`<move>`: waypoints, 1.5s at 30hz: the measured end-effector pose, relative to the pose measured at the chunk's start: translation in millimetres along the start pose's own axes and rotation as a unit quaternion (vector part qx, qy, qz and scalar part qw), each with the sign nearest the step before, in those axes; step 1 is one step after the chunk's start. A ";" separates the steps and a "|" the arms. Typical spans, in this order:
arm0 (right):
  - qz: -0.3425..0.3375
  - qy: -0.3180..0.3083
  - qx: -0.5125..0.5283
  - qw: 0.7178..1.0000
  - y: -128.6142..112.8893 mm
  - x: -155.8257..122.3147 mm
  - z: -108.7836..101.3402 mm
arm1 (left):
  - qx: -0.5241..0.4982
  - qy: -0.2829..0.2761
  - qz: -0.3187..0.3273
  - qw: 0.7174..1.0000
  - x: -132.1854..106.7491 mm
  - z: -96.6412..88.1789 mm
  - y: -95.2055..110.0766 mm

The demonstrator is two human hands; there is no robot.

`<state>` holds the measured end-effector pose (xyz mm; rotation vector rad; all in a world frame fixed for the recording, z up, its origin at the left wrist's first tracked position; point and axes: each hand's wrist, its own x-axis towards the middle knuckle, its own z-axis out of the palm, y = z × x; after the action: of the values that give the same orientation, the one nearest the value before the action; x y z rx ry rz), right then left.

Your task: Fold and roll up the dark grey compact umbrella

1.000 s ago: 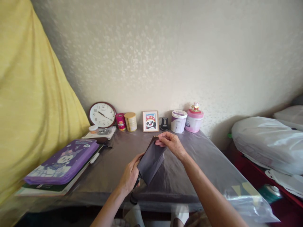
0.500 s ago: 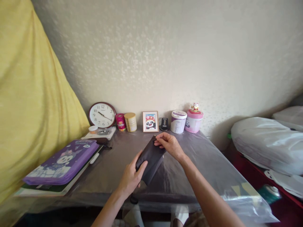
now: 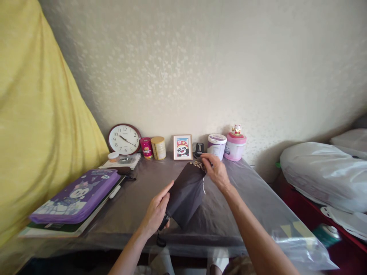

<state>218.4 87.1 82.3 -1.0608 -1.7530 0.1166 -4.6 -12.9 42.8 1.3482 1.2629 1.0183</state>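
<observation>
A folded dark grey umbrella [image 3: 186, 193] is held slanted above the plastic-covered table [image 3: 137, 198]. My left hand [image 3: 156, 212] grips its black handle at the near end, with the forefinger stretched along the cloth. My right hand [image 3: 215, 171] pinches the far tip of the umbrella, where a patterned edge and a thin white cord show. A black wrist strap hangs below the handle, over the table's front edge.
Along the wall stand a clock [image 3: 124, 139], two tins [image 3: 153, 147], a framed panda picture [image 3: 182, 146], a small black device [image 3: 198, 149] and two pots [image 3: 226, 146]. A purple case [image 3: 76, 196] lies on books at left. Yellow cloth [image 3: 34, 126] hangs left; white bags [image 3: 323, 173] lie right.
My right hand has moved right and farther away with the umbrella's tip, spreading the cloth wider. My left forefinger has stretched out along the umbrella.
</observation>
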 end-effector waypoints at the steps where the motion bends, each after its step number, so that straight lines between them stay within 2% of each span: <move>1: 0.067 0.046 0.030 0.996 10.9 0.6 -5.1 | -0.008 -0.001 -0.001 1.000 0.4 -1.0 -0.2; 2: 0.129 0.083 0.066 0.986 21.9 0.1 -10.1 | -0.014 -0.001 -0.002 1.000 0.9 -2.1 -0.1; 3: 0.181 0.085 0.102 0.974 32.4 -1.7 -14.2 | -0.020 0.002 -0.003 1.000 1.3 -3.2 0.0; 4: 0.238 0.062 0.133 0.960 42.0 -4.7 -17.3 | -0.025 0.004 -0.005 1.000 1.6 -4.4 0.4; 5: 0.294 0.021 0.162 0.942 50.1 -9.0 -19.0 | -0.029 0.007 -0.006 1.000 1.9 -5.5 0.9; 7: 0.368 -0.101 0.204 0.901 61.5 -19.7 -17.9 | -0.034 0.014 -0.006 0.999 2.1 -7.4 1.8; 9: 0.403 -0.195 0.223 0.866 67.0 -30.7 -12.5 | -0.037 0.018 -0.001 0.999 2.0 -8.9 2.2; 11: 0.417 -0.251 0.241 0.840 68.4 -39.2 -5.5 | -0.038 0.020 0.002 0.999 1.8 -10.0 2.0; 15: 0.427 -0.310 0.314 0.789 65.3 -46.1 6.0 | -0.039 0.019 0.000 0.999 2.5 -11.5 0.5; 17: 0.430 -0.317 0.334 0.777 63.0 -46.6 10.2 | -0.039 0.019 -0.003 0.999 3.2 -11.7 -0.1; 23: 0.422 -0.330 0.345 0.771 60.2 -48.7 20.7 | -0.042 0.019 -0.002 0.999 4.0 -11.4 -0.8; 34: 0.436 -0.256 0.333 0.796 54.1 -45.1 23.2 | -0.039 0.027 -0.004 0.999 4.3 -13.5 0.0; 45: 0.370 -0.274 0.399 0.793 32.9 -20.0 -19.0 | -0.004 0.064 -0.014 0.998 13.0 -19.0 -12.7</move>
<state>254.6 85.7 59.3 -1.0276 -1.3816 1.6501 -24.0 1.7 32.8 1.2711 1.3672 1.1041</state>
